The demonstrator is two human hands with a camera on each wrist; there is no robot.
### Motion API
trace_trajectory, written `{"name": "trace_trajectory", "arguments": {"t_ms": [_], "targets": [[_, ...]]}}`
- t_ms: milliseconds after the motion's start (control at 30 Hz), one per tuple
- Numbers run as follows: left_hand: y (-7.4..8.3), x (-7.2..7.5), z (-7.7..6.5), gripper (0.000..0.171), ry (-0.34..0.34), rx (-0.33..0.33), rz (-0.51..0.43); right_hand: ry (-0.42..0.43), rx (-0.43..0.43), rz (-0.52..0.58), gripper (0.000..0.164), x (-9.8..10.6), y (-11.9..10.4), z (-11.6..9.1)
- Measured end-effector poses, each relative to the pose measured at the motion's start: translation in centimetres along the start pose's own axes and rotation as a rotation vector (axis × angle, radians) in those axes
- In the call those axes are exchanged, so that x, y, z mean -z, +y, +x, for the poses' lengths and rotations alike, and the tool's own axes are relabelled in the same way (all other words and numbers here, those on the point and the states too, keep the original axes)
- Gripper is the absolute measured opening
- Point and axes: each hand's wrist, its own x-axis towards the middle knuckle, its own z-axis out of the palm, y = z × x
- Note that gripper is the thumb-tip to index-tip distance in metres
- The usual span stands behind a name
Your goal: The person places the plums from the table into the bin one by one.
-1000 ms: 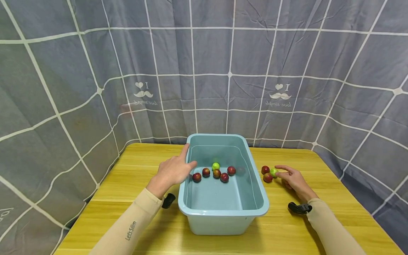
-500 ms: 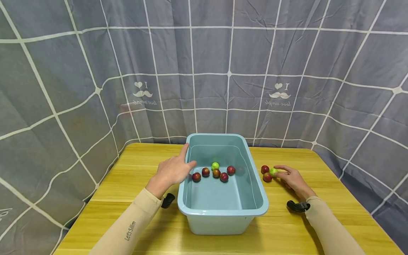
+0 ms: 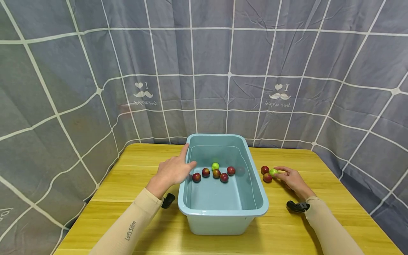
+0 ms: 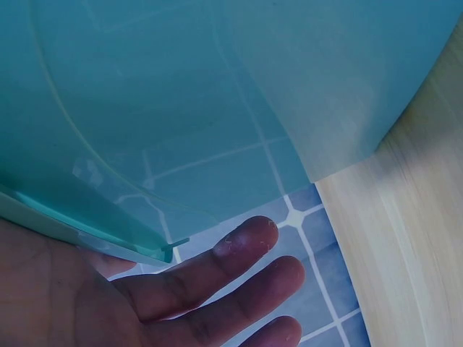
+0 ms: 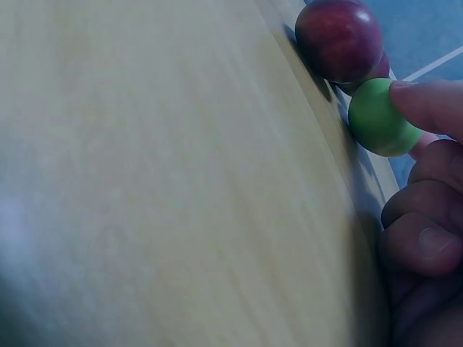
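In the head view my left hand (image 3: 172, 170) rests at the left rim of a light blue plastic bin (image 3: 223, 212). The index finger points along the rim and the thumb reaches over it; the left wrist view has the other fingers (image 4: 249, 285) straight outside the bin wall. My right hand (image 3: 294, 181) is on the table to the right, pinching a small green plum (image 5: 380, 119) between thumb and a finger partly hidden behind it. Its other fingers are curled in. Two dark red plums, a rear one (image 3: 265, 170) and a front one (image 3: 267, 177), sit beside the green plum.
Inside the bin lie several dark red plums (image 3: 224, 177) and a green plum (image 3: 215, 166). The bin stands mid-table on a yellow wood tabletop (image 3: 153, 226). A grey curtain with white grid lines (image 3: 210, 88) hangs behind the table's far edge and at both sides.
My right hand has barely shifted and its fingers have drawn closer round the green plum. The left hand and the bin stay where they were.
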Motion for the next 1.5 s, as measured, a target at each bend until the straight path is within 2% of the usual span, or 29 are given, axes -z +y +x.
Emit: {"name": "trace_trajectory", "arguments": {"t_ms": [567, 867, 1167, 1500], "targets": [[0.01, -0.15, -0.06, 0.083, 0.003, 0.0, 0.01, 0.037, -0.014, 0.005, 0.063, -0.06, 0.28, -0.17], [-0.01, -0.13, -0.11, 0.083, 0.003, -0.001, 0.002, 0.034, 0.002, 0.081, 0.063, -0.15, 0.54, -0.28], [0.08, -0.05, -0.12, 0.084, -0.002, -0.001, 0.004, 0.018, 0.001, 0.108, 0.066, 0.01, 0.22, -0.47], [0.1, -0.01, -0.12, 0.084, -0.002, -0.005, 0.007, 0.042, 0.018, 0.107, 0.061, 0.61, -0.31, -0.45]]}}
